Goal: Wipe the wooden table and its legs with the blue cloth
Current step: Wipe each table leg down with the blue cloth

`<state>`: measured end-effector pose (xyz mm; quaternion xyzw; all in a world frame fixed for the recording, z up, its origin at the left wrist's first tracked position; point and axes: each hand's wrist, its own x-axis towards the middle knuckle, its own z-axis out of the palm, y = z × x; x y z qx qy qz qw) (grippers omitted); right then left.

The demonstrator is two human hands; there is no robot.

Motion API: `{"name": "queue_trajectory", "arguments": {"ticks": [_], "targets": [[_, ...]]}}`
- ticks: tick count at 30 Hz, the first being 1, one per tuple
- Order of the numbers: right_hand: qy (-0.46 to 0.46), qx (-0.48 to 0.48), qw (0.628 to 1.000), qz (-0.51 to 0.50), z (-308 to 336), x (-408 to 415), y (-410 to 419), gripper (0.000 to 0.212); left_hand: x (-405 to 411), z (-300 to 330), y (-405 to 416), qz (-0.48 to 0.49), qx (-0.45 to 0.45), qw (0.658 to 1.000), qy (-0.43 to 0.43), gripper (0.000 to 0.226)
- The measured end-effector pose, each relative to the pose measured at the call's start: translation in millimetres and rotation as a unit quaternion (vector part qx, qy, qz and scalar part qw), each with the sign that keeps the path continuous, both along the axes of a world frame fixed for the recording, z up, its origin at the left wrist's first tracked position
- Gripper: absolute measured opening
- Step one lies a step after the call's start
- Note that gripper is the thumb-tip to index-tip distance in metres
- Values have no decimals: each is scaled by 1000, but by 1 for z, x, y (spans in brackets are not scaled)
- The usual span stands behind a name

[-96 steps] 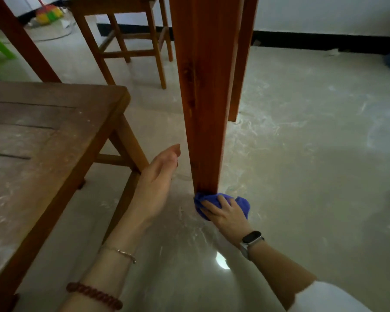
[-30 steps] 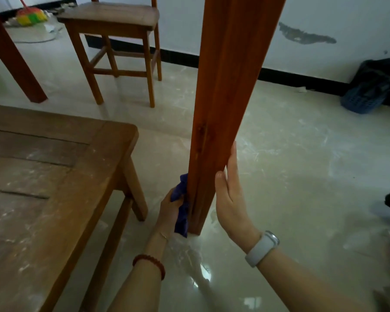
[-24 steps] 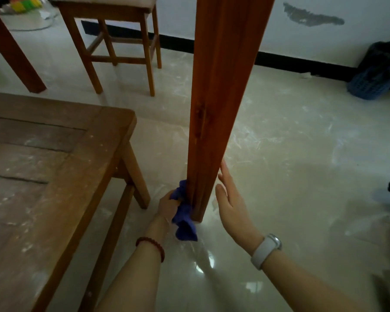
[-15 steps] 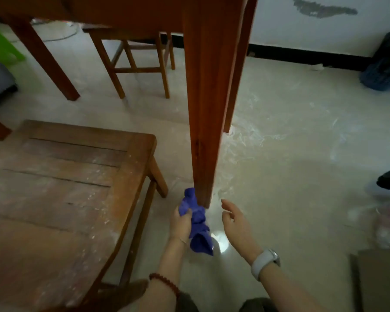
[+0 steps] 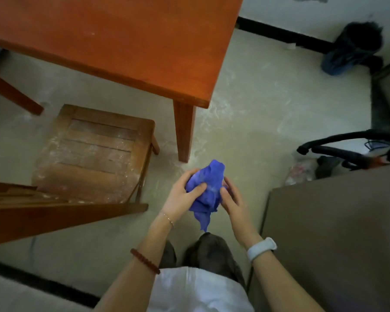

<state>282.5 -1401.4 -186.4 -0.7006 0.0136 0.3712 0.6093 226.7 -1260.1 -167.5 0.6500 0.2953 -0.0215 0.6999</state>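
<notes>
Hands, left [image 5: 182,194] and right [image 5: 231,198], now both grip the bunched blue cloth [image 5: 206,188] at frame centre, away from the counter leg [image 5: 184,129].

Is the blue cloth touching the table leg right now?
No, the blue cloth is bunched between the left hand and right hand, clear of the table leg.

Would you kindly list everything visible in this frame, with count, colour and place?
wooden table: one, reddish-orange, top left; near leg at centre
wooden stool: one, brown, dusty, left of the leg
blue cloth: one, bunched, held between both hands
dark bag: one, black and blue, by the far wall
brown board: one, right foreground
black tubing: right edge, kind unclear
left hand: grips the cloth, bracelets on wrist
right hand: holds the cloth, white wristband
</notes>
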Motion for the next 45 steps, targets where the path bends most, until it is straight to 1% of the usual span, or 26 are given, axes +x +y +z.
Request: {"name": "queue_trajectory", "arguments": {"ticks": [2,4,6,8,11,13,15,17,19,21,23,26,30,33,36,39,42,44,45], "targets": [[22,11,1000,-8,37,-13,-8,45,-17,35,-8,-29,12,999,-12,27],[27,6,1000,4,69,-25,-15,40,-34,64,-12,-57,36,998,-12,28],[13,-19,999,27,90,-36,-16,27,-55,80,-9,-76,81,994,3,28],[-8,-59,997,55,102,-46,-12,21,-80,87,0,-78,127,988,29,34],[-48,-122,985,109,108,-64,7,18,-130,91,30,-87,152,981,84,38],[-68,-141,975,160,112,-81,27,20,-168,89,56,-91,165,974,124,37],[-90,-151,963,206,114,-103,57,26,-209,87,85,-77,192,964,166,36],[-119,-179,947,238,113,-125,86,31,-243,85,111,-44,194,961,193,35],[-147,-225,923,275,107,-153,120,32,-277,81,140,-28,185,959,214,38],[-152,-275,891,328,103,-181,150,34,-306,75,168,-24,182,954,236,39],[-153,-298,857,391,101,-206,177,37,-328,69,195,-15,188,951,245,36],[-166,-308,802,483,98,-239,216,40,-356,65,228,33,186,946,262,33],[-191,-285,759,553,92,-272,278,39,-387,60,269,117,187,937,272,38],[-218,-250,738,588,83,-294,331,38,-408,62,294,201,204,911,296,40],[-228,-222,731,604,79,-323,384,37,-430,69,316,311,212,879,292,40],[-229,-199,727,616,80,-347,431,36,-446,68,346,375,205,850,307,38],[-222,-197,717,630,77,-368,477,35,-461,61,387,390,192,844,315,38],[-205,-203,728,622,71,-382,514,34,-472,51,427,387,176,849,314,38],[-193,-208,741,609,68,-390,536,34,-477,46,452,377,169,856,310,38]]}}
